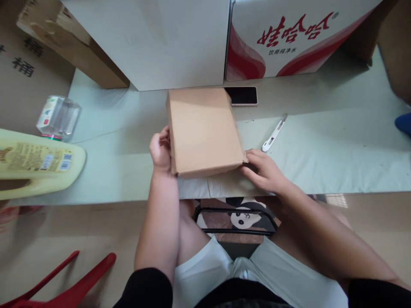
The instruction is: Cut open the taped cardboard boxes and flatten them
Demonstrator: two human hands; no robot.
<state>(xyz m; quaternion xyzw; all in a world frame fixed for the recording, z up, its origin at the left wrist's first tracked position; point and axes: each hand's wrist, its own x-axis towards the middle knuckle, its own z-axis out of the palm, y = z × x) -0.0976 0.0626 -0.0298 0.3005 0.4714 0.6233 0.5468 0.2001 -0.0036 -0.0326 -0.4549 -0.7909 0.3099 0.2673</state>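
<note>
A: Where is the brown cardboard box (205, 132) sitting?

B: It is occupying the middle of the view, over the pale green table cover (337, 149), near its front edge; whether the base is resting there, I cannot tell

A: How are the left hand (161, 149) and the right hand (261, 171) meeting it?

B: The left hand is holding the box at 8 o'clock, its fingers curling against the side, their tips partly hiding. The right hand is touching the near corner at 4 o'clock, thumb and forefinger standing narrowly apart; whether they are pinching the cardboard, I cannot tell

A: What is lying around the box?

B: A white utility knife (272, 136) is lying at 3 o'clock, near the right hand, its narrow end pointing toward 1 o'clock. A smartphone (245, 96) is showing between 1 and 2 o'clock, the box partly covering it

A: What is standing farther out?

B: A clear plastic bottle (66, 115) and a yellow jug (41, 162) are resting toward 9 o'clock. A plain white carton (160, 42) is standing at 11 o'clock, just beside a drinking water carton (298, 42) with red lettering
</note>
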